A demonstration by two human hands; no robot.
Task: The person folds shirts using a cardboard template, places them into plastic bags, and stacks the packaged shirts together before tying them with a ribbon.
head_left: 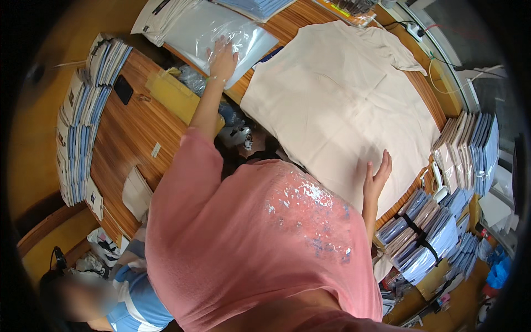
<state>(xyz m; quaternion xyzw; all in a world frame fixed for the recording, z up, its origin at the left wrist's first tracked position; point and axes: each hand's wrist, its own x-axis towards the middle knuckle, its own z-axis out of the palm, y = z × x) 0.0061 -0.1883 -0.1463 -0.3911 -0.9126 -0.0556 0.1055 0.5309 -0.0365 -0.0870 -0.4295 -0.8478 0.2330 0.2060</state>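
Note:
A cream short-sleeved shirt lies spread across the wooden table in front of me, with some creases over its body. To its left is a pile of clear plastic bags. My left hand reaches out onto these bags, fingers spread against the shiny, wrinkled film. Over the near right part of the shirt is my right hand, its fingers extended and nothing in them. Whether it touches the cloth I cannot tell.
Folded packed shirts stand in rows at the left and in stacks at the right. A black phone lies on the left tabletop. Strapped bundles sit low right. A person in blue is at lower left.

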